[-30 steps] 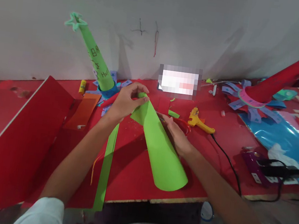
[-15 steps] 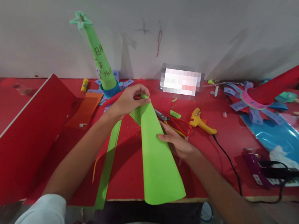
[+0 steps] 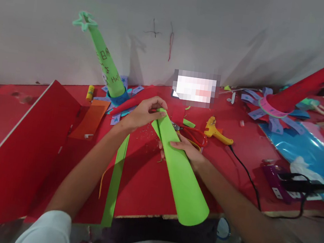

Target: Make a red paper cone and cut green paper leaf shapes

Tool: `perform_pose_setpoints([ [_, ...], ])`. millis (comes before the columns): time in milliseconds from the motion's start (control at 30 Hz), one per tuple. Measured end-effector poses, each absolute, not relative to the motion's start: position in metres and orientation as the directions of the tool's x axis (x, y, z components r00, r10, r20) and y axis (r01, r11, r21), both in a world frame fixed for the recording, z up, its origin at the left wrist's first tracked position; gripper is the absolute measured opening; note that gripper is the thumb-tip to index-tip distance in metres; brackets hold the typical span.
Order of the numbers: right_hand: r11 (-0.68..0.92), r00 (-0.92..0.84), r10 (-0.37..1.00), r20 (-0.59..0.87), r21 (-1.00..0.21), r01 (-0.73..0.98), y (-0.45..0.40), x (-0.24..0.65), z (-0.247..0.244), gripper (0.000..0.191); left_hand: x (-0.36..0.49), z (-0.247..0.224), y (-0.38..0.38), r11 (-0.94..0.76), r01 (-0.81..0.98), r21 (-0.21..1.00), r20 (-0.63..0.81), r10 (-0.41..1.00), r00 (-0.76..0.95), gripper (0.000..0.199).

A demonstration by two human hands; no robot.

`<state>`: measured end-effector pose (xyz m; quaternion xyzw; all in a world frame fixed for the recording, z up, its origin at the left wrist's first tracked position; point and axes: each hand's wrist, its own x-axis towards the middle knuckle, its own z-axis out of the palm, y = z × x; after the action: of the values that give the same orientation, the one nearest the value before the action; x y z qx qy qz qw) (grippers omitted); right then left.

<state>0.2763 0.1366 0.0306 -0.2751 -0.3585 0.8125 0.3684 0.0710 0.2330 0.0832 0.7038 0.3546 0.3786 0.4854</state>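
Note:
A bright green sheet [image 3: 185, 184], rolled into a long cone, is held between my two hands above the table. My left hand [image 3: 148, 113] pinches its narrow upper end. Around the middle, my right hand [image 3: 184, 148] grips the roll, with the thumb on top and fingertips showing on the far left side. The wide end hangs over the table's front edge. Just behind my right hand lie scissors [image 3: 197, 136] with red and yellow handles. A yellow glue gun [image 3: 217, 132] with a black cable rests to their right.
The red table [image 3: 141, 190] bears a tall red board [image 3: 23, 151] at left, an orange sheet [image 3: 90, 118], a green strip [image 3: 116, 179] and a glue stick [image 3: 90, 93]. Behind stands a green cone [image 3: 107, 62]; at right are a red cone [image 3: 313, 83] and purple power strip [image 3: 279, 184].
The green sheet is rolled into a narrower cone, and its wide end has swung to the right. My right hand's fingers now show beneath its left side. My left hand has shifted slightly right and down.

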Motion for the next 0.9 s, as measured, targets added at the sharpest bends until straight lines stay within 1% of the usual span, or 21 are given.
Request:
perform_pose_setpoints([
  [100,-0.472,-0.625,0.768,-0.14,-0.782,-0.406,0.136,0.279,0.033,0.044,0.062,0.091,0.232,-0.232,0.086,0.969,0.156,0.844,0.513,0.032],
  [200,-0.453,-0.64,0.763,-0.091,-0.782,-0.428,0.135,0.279,0.034,0.042,0.053,0.097,0.231,-0.223,0.086,0.971,0.134,0.805,0.578,0.026],
  [300,-0.445,-0.636,0.768,-0.073,-0.775,-0.449,0.135,0.279,0.035,0.043,0.045,0.101,0.233,-0.258,0.099,0.961,0.134,0.748,0.65,0.032],
  [433,-0.456,-0.637,0.767,-0.076,-0.762,-0.459,0.136,0.28,0.035,0.048,0.042,0.101,0.236,-0.347,0.077,0.935,0.196,0.683,0.704,0.039],
  [533,-0.462,-0.661,0.749,-0.045,-0.75,-0.474,0.138,0.281,0.033,0.048,0.042,0.1,0.236,-0.365,0.08,0.927,0.202,0.671,0.714,0.045],
  [667,-0.46,-0.683,0.731,0.0,-0.74,-0.491,0.137,0.281,0.033,0.045,0.044,0.098,0.234,-0.344,0.058,0.937,0.209,0.687,0.696,0.051],
  [800,-0.45,-0.678,0.734,0.014,-0.739,-0.502,0.136,0.281,0.036,0.049,0.049,0.096,0.232,-0.326,0.015,0.945,0.229,0.693,0.683,0.046],
  [900,-0.438,-0.678,0.735,0.01,-0.757,-0.485,0.134,0.28,0.035,0.056,0.053,0.097,0.231,-0.309,0.016,0.951,0.219,0.711,0.668,0.041],
])
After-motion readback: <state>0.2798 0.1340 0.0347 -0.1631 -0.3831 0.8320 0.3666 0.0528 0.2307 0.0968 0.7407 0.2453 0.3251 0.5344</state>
